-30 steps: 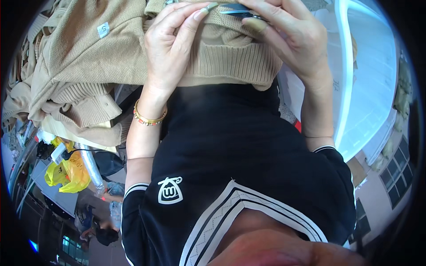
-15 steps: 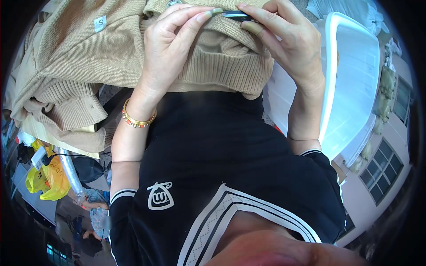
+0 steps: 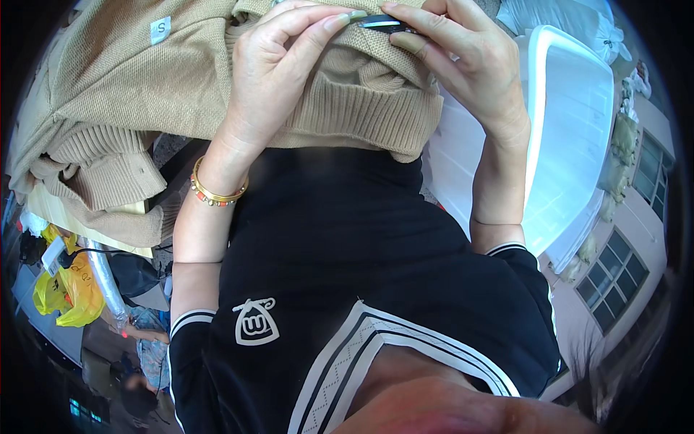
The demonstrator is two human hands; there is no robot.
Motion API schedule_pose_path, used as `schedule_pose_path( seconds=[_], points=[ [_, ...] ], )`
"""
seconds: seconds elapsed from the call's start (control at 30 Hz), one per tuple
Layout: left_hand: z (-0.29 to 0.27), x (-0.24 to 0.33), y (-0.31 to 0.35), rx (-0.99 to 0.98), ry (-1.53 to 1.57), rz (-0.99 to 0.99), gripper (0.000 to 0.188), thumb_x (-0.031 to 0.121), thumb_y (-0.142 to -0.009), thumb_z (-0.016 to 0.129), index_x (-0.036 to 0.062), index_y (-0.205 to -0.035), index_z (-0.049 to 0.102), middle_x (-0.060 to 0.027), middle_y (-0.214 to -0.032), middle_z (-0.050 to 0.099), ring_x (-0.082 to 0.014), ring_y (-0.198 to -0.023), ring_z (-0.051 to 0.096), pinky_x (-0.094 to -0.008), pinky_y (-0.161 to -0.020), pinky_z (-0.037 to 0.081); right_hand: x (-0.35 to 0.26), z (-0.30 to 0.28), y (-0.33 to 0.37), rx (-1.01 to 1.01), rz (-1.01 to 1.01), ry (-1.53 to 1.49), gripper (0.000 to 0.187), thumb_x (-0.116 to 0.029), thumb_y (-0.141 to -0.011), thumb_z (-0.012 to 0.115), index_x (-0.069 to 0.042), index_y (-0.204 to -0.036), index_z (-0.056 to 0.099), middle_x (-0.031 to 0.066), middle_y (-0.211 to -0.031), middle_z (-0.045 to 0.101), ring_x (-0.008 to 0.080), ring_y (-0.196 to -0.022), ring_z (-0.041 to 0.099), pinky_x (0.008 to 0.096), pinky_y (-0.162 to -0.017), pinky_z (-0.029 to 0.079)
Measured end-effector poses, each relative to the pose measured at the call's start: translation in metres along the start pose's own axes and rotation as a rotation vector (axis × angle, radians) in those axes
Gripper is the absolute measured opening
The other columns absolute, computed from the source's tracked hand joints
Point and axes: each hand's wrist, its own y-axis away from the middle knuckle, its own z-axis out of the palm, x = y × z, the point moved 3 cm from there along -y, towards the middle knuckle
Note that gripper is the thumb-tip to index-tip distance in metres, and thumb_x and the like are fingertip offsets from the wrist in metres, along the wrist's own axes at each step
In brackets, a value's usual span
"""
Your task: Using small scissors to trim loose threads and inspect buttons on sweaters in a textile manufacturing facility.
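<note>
A beige knitted sweater [image 3: 144, 79] with ribbed hems lies spread in front of me, across my lap and out to the left. Above its ribbed edge, at the top of the view, both hands are close together. My right hand [image 3: 477, 69] grips a small dark tool with a shiny edge, which looks like thread snips [image 3: 381, 24], between thumb and fingers. My left hand [image 3: 271, 76] is closed in a pinch right beside the tool's tip; what it pinches is too small to make out. A tan covering wraps one right fingertip.
A white plastic tub [image 3: 531, 137] stands close by my right arm, with a pale plastic bag [image 3: 557, 22] behind it. At left, part of the sweater rests over a light board [image 3: 94, 224]. Beyond are a yellow bag [image 3: 81, 289] and another person [image 3: 148, 354].
The whole view has shifted slightly. Both hands keep their grips at nearly the same place, and the dark tool is turned a little.
</note>
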Motion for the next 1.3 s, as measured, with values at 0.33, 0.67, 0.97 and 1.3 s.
schedule_pose_path(
  seconds=[0.33, 0.67, 0.97, 1.3],
  points=[
    [-0.004, -0.003, 0.004, 0.013, 0.018, -0.008, 0.021, 0.003, -0.100, 0.059, -0.0043, -0.116, 0.070, -0.0065, -0.104, 0.067, -0.0106, -0.095, 0.062, -0.0222, -0.087, 0.049, -0.021, 0.000, -0.015, -0.545, 0.405, 0.488, 0.029, -0.015, -0.080, 0.076, -0.009, -0.109, 0.074, 0.0068, -0.084, 0.058, 0.0240, -0.073, 0.063, 0.0339, -0.061, 0.049],
    [-0.042, 0.010, -0.021, 0.236, -0.086, 0.066, 0.020, 0.007, -0.099, 0.063, -0.0026, -0.114, 0.072, -0.0054, -0.101, 0.071, -0.0084, -0.086, 0.063, -0.0214, -0.078, 0.050, -0.045, -0.031, -0.004, -0.082, 0.562, 0.315, 0.032, -0.003, -0.082, 0.078, 0.002, -0.113, 0.072, 0.0070, -0.087, 0.058, 0.0145, -0.074, 0.054, 0.0262, -0.064, 0.042],
    [-0.043, 0.018, -0.023, 0.198, -0.841, 0.154, 0.021, 0.004, -0.094, 0.065, 0.0062, -0.112, 0.074, -0.0070, -0.106, 0.066, -0.0143, -0.083, 0.061, -0.0272, -0.077, 0.052, -0.034, -0.028, 0.071, 0.069, 0.749, 0.039, 0.036, 0.000, -0.088, 0.073, 0.000, -0.124, 0.069, -0.0004, -0.094, 0.056, 0.0046, -0.077, 0.050, 0.0180, -0.063, 0.037],
    [0.001, 0.050, -0.009, 0.121, -0.738, 0.497, 0.018, 0.003, -0.085, 0.075, 0.0042, -0.103, 0.074, -0.0083, -0.101, 0.067, -0.0187, -0.085, 0.066, -0.0292, -0.072, 0.054, -0.037, -0.031, 0.056, 0.006, 0.725, 0.137, 0.034, -0.002, -0.087, 0.074, -0.002, -0.121, 0.071, 0.0015, -0.093, 0.058, 0.0088, -0.082, 0.054, 0.0205, -0.070, 0.042]
  ],
)
